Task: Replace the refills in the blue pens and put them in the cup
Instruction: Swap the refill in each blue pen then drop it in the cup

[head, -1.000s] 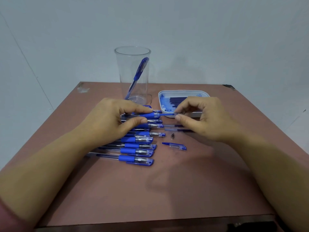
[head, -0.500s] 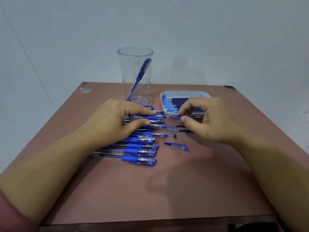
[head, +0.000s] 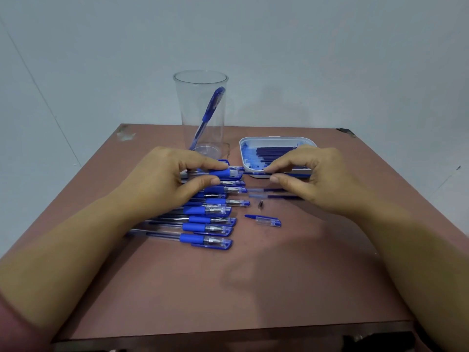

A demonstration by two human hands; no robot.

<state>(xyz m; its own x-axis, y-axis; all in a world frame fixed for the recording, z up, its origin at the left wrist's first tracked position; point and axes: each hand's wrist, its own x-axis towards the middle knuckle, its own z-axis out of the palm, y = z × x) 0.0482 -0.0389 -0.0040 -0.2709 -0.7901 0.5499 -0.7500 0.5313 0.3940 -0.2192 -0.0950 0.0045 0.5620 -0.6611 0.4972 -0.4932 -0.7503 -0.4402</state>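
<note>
My left hand (head: 167, 179) grips a blue pen barrel (head: 223, 173) by its grip section, held level above a row of several blue pens (head: 208, 226) lying on the brown table (head: 253, 288). My right hand (head: 312, 179) pinches a thin blue refill (head: 289, 174) between thumb and forefinger; its left end meets the barrel's open end. A clear cup (head: 201, 115) behind holds one blue pen (head: 209, 115). Two loose refills (head: 274, 193), a small metal tip (head: 260, 204) and a pen cap (head: 265, 220) lie on the table beneath my right hand.
A white tray (head: 245, 158) with several dark blue refills sits right of the cup, partly behind my right hand. The table's far right corner carries a dark fitting (head: 345, 132). A pale wall stands behind.
My hands have drawn slightly apart; more of the refill shows between the barrel and my right fingers. The camera view shifted a little.
</note>
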